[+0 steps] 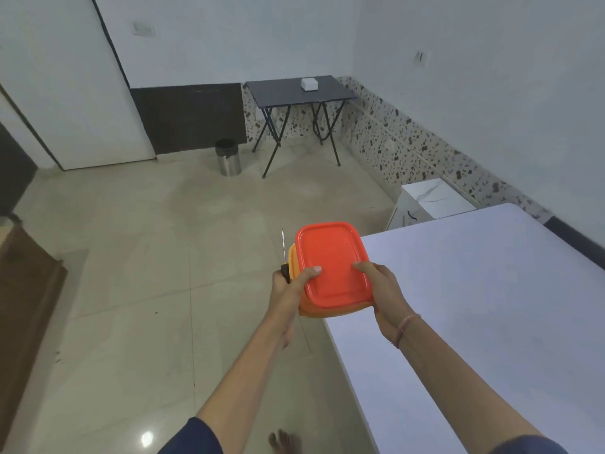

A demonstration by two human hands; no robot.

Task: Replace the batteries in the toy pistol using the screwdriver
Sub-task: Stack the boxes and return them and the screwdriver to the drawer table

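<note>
- Head view: a white table fills the lower right of the frame, its left edge running from a corner at mid-frame down to the bottom edge.
- Open tiled floor is spread across the centre and left; a bare foot is seen on it at the bottom.
- At the far wall, upper centre, a dark folding table carrying a small white box is set, with a steel bin just left of it.
- An orange plastic box with a red lid is held at the white table's near-left corner, overhanging the floor; whether it touches the tabletop cannot be told.
- The screwdriver is held against the box's left side at mid-frame: a black-and-yellow handle, with a thin metal shaft pointing up.
- The left hand is clamped on the screwdriver handle and the box together, thumb pressed on the lid.
- The right hand is clamped on the box's right edge, thumb on the lid, fingers hidden beneath.
</note>
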